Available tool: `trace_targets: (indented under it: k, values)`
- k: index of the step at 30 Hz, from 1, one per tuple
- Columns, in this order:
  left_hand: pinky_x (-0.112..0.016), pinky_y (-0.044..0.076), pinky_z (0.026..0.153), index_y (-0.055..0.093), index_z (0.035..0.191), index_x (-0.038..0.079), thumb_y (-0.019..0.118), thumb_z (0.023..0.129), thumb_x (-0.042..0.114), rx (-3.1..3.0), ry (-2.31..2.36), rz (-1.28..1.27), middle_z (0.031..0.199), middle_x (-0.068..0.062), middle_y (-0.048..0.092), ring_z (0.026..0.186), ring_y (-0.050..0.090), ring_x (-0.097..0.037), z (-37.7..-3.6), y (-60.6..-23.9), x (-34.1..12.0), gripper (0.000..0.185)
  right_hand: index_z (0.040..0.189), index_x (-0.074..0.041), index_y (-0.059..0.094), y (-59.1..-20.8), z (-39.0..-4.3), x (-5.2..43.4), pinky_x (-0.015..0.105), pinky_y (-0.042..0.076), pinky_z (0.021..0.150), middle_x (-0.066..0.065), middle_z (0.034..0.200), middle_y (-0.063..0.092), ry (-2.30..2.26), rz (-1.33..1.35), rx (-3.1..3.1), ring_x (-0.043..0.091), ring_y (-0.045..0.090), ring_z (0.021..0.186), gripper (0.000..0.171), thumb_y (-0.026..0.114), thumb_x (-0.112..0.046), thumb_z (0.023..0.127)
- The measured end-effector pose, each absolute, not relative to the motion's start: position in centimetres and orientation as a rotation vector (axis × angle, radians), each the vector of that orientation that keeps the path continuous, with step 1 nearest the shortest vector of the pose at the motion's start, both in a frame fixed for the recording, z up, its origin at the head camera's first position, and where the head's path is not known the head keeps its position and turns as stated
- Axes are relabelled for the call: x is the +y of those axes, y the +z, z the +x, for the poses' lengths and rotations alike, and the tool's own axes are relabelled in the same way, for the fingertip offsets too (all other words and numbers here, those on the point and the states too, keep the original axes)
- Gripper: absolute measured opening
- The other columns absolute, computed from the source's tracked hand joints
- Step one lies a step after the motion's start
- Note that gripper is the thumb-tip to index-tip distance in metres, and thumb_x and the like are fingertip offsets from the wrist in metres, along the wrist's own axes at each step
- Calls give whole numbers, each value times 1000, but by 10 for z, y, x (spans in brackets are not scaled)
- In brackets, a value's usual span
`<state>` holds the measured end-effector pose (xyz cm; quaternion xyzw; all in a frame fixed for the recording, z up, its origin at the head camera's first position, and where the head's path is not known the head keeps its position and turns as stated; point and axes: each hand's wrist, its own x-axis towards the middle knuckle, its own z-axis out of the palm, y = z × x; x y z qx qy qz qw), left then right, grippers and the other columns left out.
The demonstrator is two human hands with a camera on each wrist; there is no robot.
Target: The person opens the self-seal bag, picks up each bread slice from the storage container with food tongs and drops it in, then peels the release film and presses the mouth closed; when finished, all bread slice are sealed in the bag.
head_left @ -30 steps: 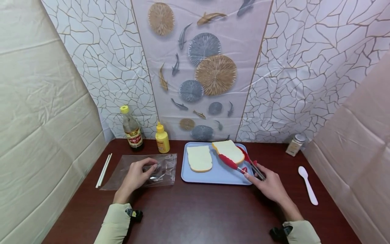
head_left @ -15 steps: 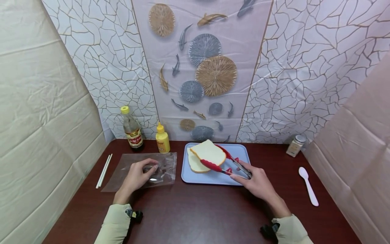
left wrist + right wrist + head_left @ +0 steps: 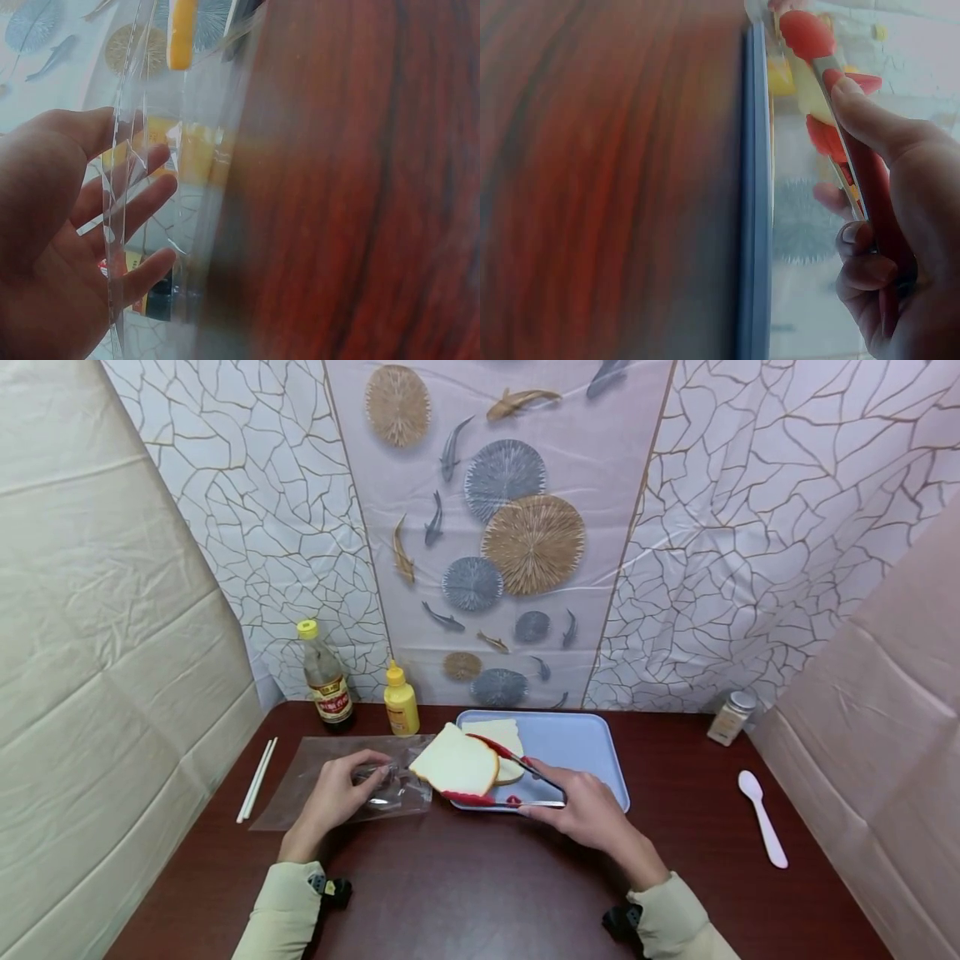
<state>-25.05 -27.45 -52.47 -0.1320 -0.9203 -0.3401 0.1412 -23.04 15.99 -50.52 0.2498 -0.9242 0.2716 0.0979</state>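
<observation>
We've brought the square white bread slice (image 3: pixel 453 763) toward the clear plastic bag (image 3: pixel 407 793). Right hand (image 3: pixel 592 812) grips red-tipped metal tongs (image 3: pixel 467 797); left hand (image 3: pixel 340 789) holds the bag; transfer seems midway

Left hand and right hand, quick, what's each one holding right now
Left hand: at the clear plastic bag; can't tell whether it grips it.
Right hand: holding red-tipped tongs, which clasp a bread slice.

Bread (image 3: pixel 453 762): white, orange-brown crust. Tongs (image 3: pixel 864 161): red heads, silver arms. Tray (image 3: pixel 573 752): light blue. Worktop (image 3: pixel 480 885): dark red-brown, black grain streaks. Squeeze bottle (image 3: pixel 401 710): yellow. Spoon (image 3: pixel 762 818): white. Backdrop (image 3: pixel 525 535): gold crackle lines on white; centre panel, gold and blue-grey discs, fish.
</observation>
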Motion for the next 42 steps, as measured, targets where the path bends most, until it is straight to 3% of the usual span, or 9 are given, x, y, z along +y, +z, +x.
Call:
trace_targets:
  k: [13, 19, 22, 33, 42]
  values:
    - [-49, 61, 87, 81, 117, 20, 78, 102, 19, -2632, -1001, -403, 114, 4, 82, 100, 75, -16, -249, -523, -276, 15, 153, -37, 61, -506, -225, 137, 45, 63, 93, -4, 143, 73, 738, 896, -2744, 17, 74, 125, 71, 82, -62, 90]
    - [-49, 62, 91, 81, 116, 24, 78, 103, 20, -2624, -1012, -405, 114, 5, 82, 104, 76, -16, -250, -524, -275, 15, 153, -36, 62, -507, -229, 126, 46, 63, 93, -4, 144, 72, 769, 947, -2760, 17, 74, 124, 69, 80, -63, 92]
    - [-48, 62, 88, 81, 116, 25, 77, 103, 21, -2617, -1026, -410, 113, 5, 82, 98, 74, -15, -250, -523, -274, 14, 152, -35, 64, -509, -232, 122, 43, 63, 91, -4, 143, 73, 783, 953, -2771, 16, 75, 121, 67, 79, -63, 93]
    - [-52, 62, 88, 83, 114, 16, 78, 102, 17, -2489, -1049, -467, 107, 4, 84, 102, 78, -15, -249, -517, -276, 13, 152, -35, 63, -511, -240, 114, 44, 62, 90, -3, 144, 72, 824, 909, -2819, 18, 75, 119, 67, 78, -64, 93]
    - [-50, 61, 87, 81, 119, 23, 76, 104, 22, -2581, -1119, -453, 114, 7, 82, 98, 72, -13, -246, -515, -277, 16, 151, -36, 64, -512, -243, 107, 47, 62, 93, -3, 142, 74, 804, 966, -2774, 19, 74, 123, 65, 78, -63, 94]
